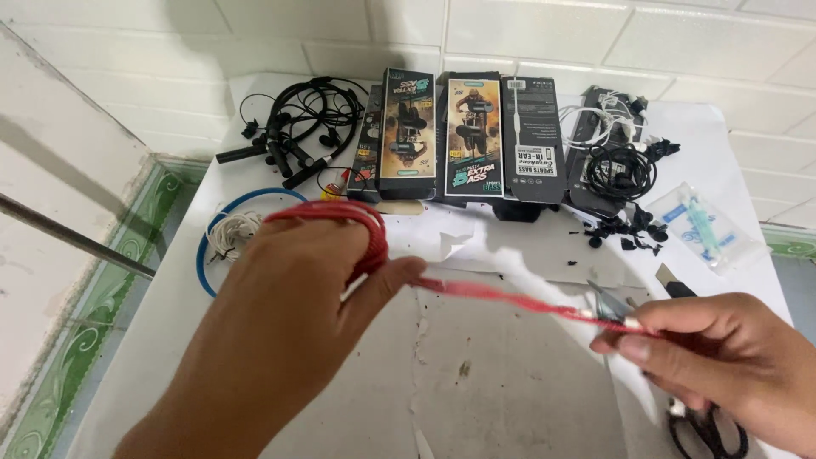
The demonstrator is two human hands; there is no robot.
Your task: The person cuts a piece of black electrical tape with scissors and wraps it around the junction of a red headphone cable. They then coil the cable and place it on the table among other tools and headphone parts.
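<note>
Red cable [510, 297] stretches taut above the white table [510, 391], between both hands. The left hand [289, 314] has its fingers curled, several loops of the cable wound around them and the strand pinched against the thumb, while the right hand [722, 357] is closed on the cable's far end, fingertips pressed together over the plug. Behind them stand black boxes [467, 136] beside tangled black earphones [297, 127], and scissors [710, 429] lie under the right hand.

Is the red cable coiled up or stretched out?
Partly coiled: red cable loops wrap the left hand, the rest runs taut to the right hand.
</note>
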